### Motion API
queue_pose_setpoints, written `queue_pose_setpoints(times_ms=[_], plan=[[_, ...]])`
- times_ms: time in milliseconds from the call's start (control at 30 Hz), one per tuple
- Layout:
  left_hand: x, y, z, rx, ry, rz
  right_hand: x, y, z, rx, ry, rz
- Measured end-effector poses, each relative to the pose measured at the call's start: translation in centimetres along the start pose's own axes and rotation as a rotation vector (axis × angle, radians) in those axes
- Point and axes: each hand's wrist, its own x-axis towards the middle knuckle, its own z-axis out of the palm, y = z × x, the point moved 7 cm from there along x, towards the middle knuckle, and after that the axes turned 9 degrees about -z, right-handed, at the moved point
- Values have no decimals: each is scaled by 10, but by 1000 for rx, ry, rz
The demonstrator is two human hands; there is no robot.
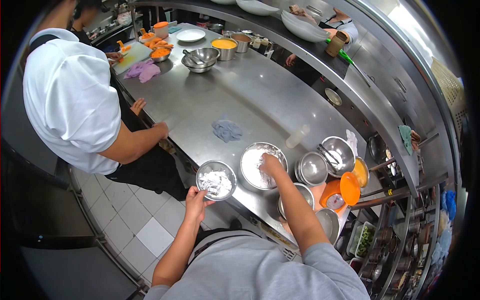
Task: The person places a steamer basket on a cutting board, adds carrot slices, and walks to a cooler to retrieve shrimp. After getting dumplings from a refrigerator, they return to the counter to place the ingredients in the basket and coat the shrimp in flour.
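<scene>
My left hand (196, 202) grips the rim of a metal bowl (232, 192) at the table's near edge. White, flour-coated pieces (216, 183) lie in that bowl. Just right of it, a larger metal bowl (284, 156) holds white flour-like powder (251, 167). My right hand (271, 165) reaches down into this powder with curled fingers; the fingertips and whatever is between them are hidden.
Right of my arm stand stacked metal bowls (314, 169), a bowl with a utensil (342, 150) and an orange container (350, 188). A blue cloth (227, 131) and a clear bottle (298, 136) lie on the steel table (200, 105). A co-worker (70, 95) stands at left.
</scene>
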Motion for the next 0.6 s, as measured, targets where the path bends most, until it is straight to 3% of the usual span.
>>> queue_pose_setpoints(times_ms=[267, 433, 600], plan=[[2, 0, 1, 26, -20, -7, 2, 15, 14, -55, -262, 201], [0, 5, 3, 35, -30, -21, -13, -21, -35, 176, 66, 157], [-11, 24, 9, 31, -48, -1, -35, -73, -100, 80, 288, 96]])
